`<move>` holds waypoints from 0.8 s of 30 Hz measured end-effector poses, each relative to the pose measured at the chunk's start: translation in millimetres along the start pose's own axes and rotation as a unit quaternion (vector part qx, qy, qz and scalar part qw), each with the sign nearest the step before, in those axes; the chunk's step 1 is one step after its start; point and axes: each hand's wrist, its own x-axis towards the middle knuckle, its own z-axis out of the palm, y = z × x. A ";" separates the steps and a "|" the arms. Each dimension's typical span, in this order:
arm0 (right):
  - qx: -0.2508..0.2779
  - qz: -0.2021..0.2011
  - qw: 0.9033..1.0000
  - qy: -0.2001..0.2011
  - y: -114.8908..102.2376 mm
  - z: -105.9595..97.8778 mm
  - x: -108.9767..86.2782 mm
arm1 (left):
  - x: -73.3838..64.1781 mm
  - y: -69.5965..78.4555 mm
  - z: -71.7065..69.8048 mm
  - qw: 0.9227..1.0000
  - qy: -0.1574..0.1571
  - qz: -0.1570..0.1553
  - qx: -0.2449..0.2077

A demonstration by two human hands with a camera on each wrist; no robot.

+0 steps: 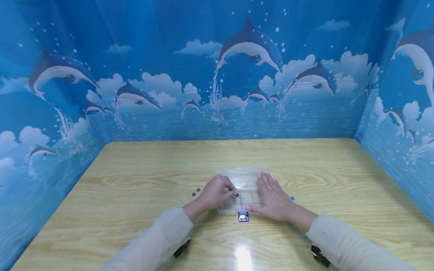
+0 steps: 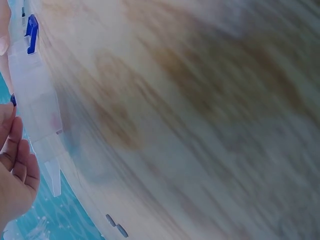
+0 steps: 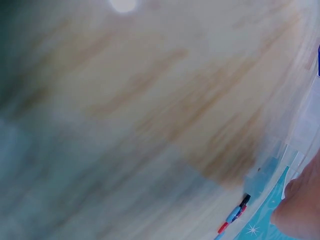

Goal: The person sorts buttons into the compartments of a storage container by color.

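Note:
A clear plastic compartment box [image 1: 226,211] lies on the table with its transparent lid [image 1: 241,175] raised at the back. On its front side is a blue latch [image 1: 243,216], also visible as a blue clip [image 2: 32,34] in the left wrist view. My left hand [image 1: 217,192] pinches a small dark blue disc [image 2: 13,100] between thumb and fingertips, over the left part of the box. My right hand [image 1: 277,200] rests along the box's right side, fingers straight, thumb at the front edge. In the right wrist view only part of this hand [image 3: 300,207] shows.
Two dark discs [image 1: 194,194] lie on the wooden table [image 1: 149,176] left of the box. Right of it, beyond my right hand, is a blue disc [image 1: 292,198]; the right wrist view shows several red, blue and black pieces [image 3: 233,215] there. A dolphin-print curtain [image 1: 187,124] surrounds the table.

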 end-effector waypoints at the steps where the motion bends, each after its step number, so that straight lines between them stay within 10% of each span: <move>1: 0.002 0.000 1.000 0.000 -0.2 -0.1 0.1 | 0.0 0.3 0.1 1.000 0.001 0.003 0.005; 24: 0.003 0.000 1.000 0.003 0.4 0.6 0.1 | -6.9 -7.6 -3.6 0.999 0.035 -0.024 -0.031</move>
